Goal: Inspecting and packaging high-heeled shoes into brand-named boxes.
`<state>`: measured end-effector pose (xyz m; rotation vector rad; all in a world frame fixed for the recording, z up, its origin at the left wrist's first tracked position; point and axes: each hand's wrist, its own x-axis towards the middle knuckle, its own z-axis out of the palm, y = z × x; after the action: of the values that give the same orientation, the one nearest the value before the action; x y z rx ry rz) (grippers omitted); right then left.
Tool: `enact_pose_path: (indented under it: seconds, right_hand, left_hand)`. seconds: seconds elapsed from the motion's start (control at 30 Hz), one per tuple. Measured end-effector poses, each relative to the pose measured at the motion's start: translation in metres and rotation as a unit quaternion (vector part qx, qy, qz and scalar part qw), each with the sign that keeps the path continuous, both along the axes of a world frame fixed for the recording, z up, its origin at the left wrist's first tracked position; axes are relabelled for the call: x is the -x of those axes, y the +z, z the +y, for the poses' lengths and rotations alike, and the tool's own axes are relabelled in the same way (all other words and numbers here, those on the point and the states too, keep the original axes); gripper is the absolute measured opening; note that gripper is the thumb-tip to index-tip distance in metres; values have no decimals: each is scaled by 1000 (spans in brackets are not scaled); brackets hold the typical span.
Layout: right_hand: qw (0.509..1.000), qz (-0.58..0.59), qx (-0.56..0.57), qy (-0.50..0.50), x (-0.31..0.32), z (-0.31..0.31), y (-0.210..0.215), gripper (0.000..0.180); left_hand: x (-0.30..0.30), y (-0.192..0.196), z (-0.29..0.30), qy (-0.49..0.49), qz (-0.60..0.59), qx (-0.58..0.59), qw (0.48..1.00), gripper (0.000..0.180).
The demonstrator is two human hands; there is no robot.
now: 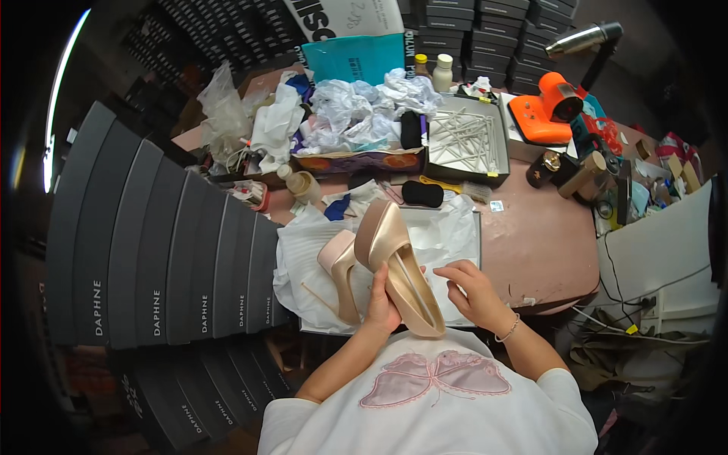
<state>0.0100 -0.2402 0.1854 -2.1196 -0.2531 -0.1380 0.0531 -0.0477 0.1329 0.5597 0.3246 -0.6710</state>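
In the head view, the left hand [383, 309] grasps one satin shoe [406, 277] over the paper [297, 254], its long axis running from toe at 11 o'clock to heel end at 5. The right hand [472, 292], just beside it at 3 o'clock, is loosely curled around nothing visible. One second shoe [345, 280], at 9 o'clock, points its toe to 12. Toward 12 stand two bottles [442, 74]; toward 1, one stick box [466, 178] and one orange device [540, 117].

Champagne-gold shoes [388, 243], white paper [298, 254], dark grey boxes [163, 243], a white shirt [334, 425] (pink butterfly [402, 381] across it)
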Motion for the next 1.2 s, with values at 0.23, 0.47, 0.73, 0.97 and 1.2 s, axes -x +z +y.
enact_pose_path:
  seconds: [0.23,0.47,0.73,0.97,1.2]
  right_hand:
    - [982,173,-17,79,-34,47,-34,26]
    - [913,-93,398,-15,-103,-55,-28,18]
    - [900,-193,308,239,-105,42,-4,15]
    - [900,-225,303,220,-81,64,-65,9]
    - [978,10,116,172,-34,43,-48,15]
  left_hand:
    - [-1,-12,5,106,-310,-295,898,54]
    - [-28,9,50,64,-12,-22,998,81]
    - [1,8,22,72,44,56,995,69]
    - [36,10,10,78,67,-35,994,68]
    - [43,-24,24,92,126,-29,987,64]
